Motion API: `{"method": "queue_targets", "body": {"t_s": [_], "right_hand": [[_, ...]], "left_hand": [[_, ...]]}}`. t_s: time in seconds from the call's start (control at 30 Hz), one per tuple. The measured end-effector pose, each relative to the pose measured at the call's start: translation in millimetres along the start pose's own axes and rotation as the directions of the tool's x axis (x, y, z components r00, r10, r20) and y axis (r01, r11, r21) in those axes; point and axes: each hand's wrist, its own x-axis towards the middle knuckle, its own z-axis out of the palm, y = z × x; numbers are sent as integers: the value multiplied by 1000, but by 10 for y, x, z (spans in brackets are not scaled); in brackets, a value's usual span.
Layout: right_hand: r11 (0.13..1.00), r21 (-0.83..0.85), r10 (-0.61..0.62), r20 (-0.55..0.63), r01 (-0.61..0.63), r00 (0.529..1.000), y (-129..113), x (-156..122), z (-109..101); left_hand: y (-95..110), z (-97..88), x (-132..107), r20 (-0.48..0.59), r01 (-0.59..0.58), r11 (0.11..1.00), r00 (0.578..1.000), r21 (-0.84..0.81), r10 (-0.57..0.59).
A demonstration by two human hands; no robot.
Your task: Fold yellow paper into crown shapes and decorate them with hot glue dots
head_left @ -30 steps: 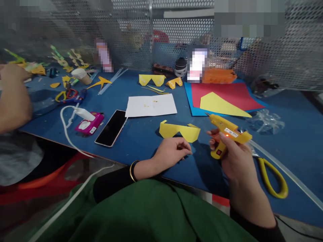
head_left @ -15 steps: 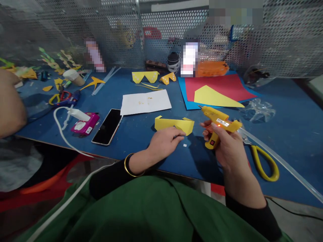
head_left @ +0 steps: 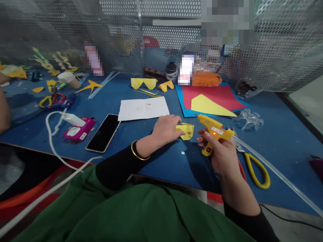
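Observation:
My right hand [head_left: 222, 154] is wrapped round a yellow glue gun [head_left: 213, 129] with a small orange light lit on its side. The gun's nozzle points up and left, and a long clear glue stick [head_left: 275, 173] sticks out of its back. My left hand [head_left: 166, 129] grips a folded yellow paper piece [head_left: 187, 131], thumb in front and fingers over the top. The hand hides the left part of that paper. A tiny white square [head_left: 183, 153] lies on the table just in front of it.
Behind lie a white sheet [head_left: 143, 109], yellow paper glasses [head_left: 143, 83], a smaller orange pair [head_left: 166, 86] and red paper [head_left: 212, 95]. To the left are a phone [head_left: 104, 132] and a pink power socket [head_left: 79, 129]. Yellow-handled scissors [head_left: 257, 169] rest beside my right hand.
My left hand has moved from the paper's front edge up over its left side and taken hold of it. My right hand keeps the glue gun in nearly the same place.

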Motion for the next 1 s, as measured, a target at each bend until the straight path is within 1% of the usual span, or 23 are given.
{"method": "queue_targets", "body": {"t_s": [0.1,0.17,0.23,0.27,0.3,0.33,0.4,0.47,0.5,0.57,0.63,0.7,0.77,0.83,0.9,0.97,1.0], "right_hand": [[1000,14,-19,18,19,1000,35,-4,12],[1000,16,-26,26,25,999,26,-12,14],[999,7,-42,21,41,999,-40,-13,17],[998,-3,-61,18,61,998,-95,-7,23],[996,-17,-86,20,86,996,-159,6,35],[993,-35,-116,23,117,993,-229,28,56],[982,-68,-177,33,179,984,-351,96,128],[973,-81,-214,30,215,976,-412,184,237],[972,-79,-218,27,219,976,-412,227,297],[977,-65,-200,37,202,979,-357,296,402],[984,-58,-162,69,166,984,-265,326,462],[989,-57,-134,94,140,986,-181,316,478],[992,-51,-110,84,114,990,-127,281,472],[996,-48,-73,71,76,995,-98,244,465],[997,-59,-38,86,43,996,-82,223,457],[994,-93,-47,122,58,991,-80,218,433],[988,-125,-75,128,91,989,-88,217,413]], "left_hand": [[-32,-28,34,77,21,996,997,-84,-14],[-79,-94,29,69,47,986,997,-158,-36],[-137,-201,1,38,93,942,996,-322,-86],[-165,-264,-19,24,117,895,993,-431,-118],[-190,-329,-42,21,140,829,988,-541,-153],[-210,-390,-67,40,174,743,980,-646,-194],[-232,-482,-116,138,253,531,959,-809,-247],[-231,-515,-157,227,310,338,938,-889,-263],[-226,-510,-172,255,325,268,930,-907,-266],[-210,-469,-193,291,346,182,917,-920,-273],[-196,-410,-204,320,367,151,909,-918,-266],[-187,-353,-208,341,383,146,907,-912,-246],[-183,-303,-205,351,390,149,907,-909,-231],[-180,-261,-201,340,377,148,913,-914,-225],[-174,-231,-203,308,340,141,928,-930,-209],[-164,-224,-215,273,301,128,942,-945,-196],[-159,-229,-224,261,290,125,944,-949,-203]]}}
